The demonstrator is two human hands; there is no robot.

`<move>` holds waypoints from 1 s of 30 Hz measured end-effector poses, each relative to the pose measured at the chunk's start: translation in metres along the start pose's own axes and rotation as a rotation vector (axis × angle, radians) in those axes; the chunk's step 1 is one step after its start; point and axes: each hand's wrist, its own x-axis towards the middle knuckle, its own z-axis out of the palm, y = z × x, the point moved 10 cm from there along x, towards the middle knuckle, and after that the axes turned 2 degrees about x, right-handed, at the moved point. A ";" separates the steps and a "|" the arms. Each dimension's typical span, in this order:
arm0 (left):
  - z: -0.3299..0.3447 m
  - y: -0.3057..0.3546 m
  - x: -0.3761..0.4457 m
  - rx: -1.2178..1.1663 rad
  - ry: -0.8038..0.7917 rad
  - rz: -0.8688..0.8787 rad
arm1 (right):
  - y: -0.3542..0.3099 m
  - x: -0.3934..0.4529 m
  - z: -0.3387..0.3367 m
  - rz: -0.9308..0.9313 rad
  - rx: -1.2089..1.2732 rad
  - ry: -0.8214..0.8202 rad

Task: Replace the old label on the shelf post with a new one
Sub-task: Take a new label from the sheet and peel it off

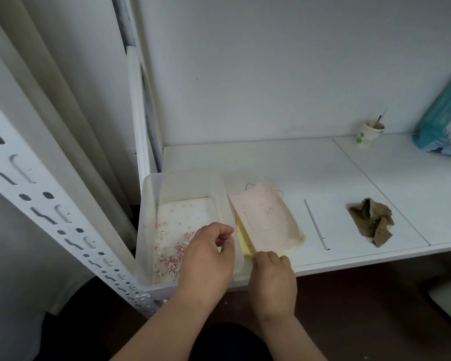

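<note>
At the front edge of the white shelf board (284,162), both hands work over a stack of label sheets (264,220): a pinkish sheet lying on yellow backing, just right of a clear plastic bin (164,204). The right hand (272,277) has its fingers curled onto the near corner of the yellow sheet, seemingly pinching or picking at its edge; the fingertips hide the contact itself. The left hand (206,259) hovers above the bin's right rim, fingers curled with thumb near forefinger; whether a scrap is held between them cannot be told. Red-and-white paper shreds (171,256) litter the bin floor, likely peeled label remnants. Judged step: lifting a fresh label off its backing. To do it well, start at one corner, peel low and slow, and steady the stack with the other hand so the sheets do not slide toward the shelf lip. The perforated white shelf post (37,204) stands to the left, well apart from the hands; no label is visible on it from here. Farther right lie a thin white pen (316,224), a crumpled brown paper wad (372,221), a paper cup with sticks (370,131) and a teal wipes pack (444,121). The bin sits between sheets and post, so the carry must go over or around it.
</note>
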 end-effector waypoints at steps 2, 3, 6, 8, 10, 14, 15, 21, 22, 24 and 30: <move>0.000 0.002 0.000 0.004 -0.007 0.003 | -0.002 0.010 -0.014 0.049 0.074 0.047; 0.001 0.003 0.000 0.005 -0.012 0.002 | -0.002 0.015 -0.021 0.081 0.127 0.073; 0.002 0.006 0.001 0.007 -0.037 -0.007 | -0.005 0.027 -0.044 0.140 0.251 0.141; 0.003 0.007 0.002 -0.001 -0.050 -0.015 | -0.009 0.029 -0.062 0.156 0.293 0.201; 0.002 0.007 0.003 -0.029 -0.063 -0.037 | -0.013 0.027 -0.084 0.167 0.349 0.291; 0.002 0.005 -0.002 -0.280 -0.102 -0.173 | -0.037 0.013 -0.125 -0.005 0.526 0.486; 0.004 0.004 -0.004 -0.396 -0.123 -0.234 | -0.049 0.009 -0.128 -0.099 0.536 0.489; 0.003 -0.012 -0.014 -0.776 -0.148 -0.482 | -0.087 -0.023 -0.108 -0.335 0.510 0.385; 0.002 -0.016 -0.016 -0.793 -0.147 -0.506 | -0.087 -0.025 -0.105 -0.333 0.519 0.384; 0.001 -0.024 -0.021 -0.817 -0.152 -0.531 | -0.087 -0.027 -0.103 -0.322 0.551 0.372; -0.006 -0.026 -0.030 -0.886 -0.174 -0.508 | -0.088 -0.029 -0.108 -0.240 0.679 0.335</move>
